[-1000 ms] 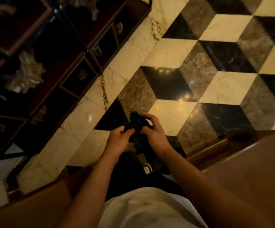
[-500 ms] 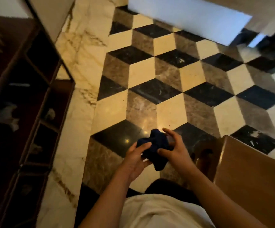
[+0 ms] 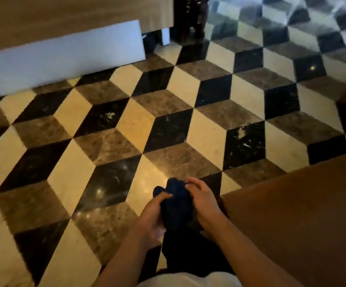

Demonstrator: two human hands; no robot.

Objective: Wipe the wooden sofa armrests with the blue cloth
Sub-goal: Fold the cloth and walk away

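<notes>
A bunched dark blue cloth hangs in front of my body, low in the middle of the head view. My left hand grips it from the left and below. My right hand pinches its upper right side with the fingertips. A broad brown wooden surface, part of the sofa, fills the lower right, just right of my right wrist. No armrest shape can be made out clearly.
A glossy marble floor in a black, cream and brown cube pattern spreads ahead. A white panel below a wooden front stands at the upper left. A dark carved furniture leg is at the top centre.
The view has swung right, away from the dark shelf unit, and the white panel now lies ahead. Both hands keep hold of the cloth; my left hand has slid lower on it.
</notes>
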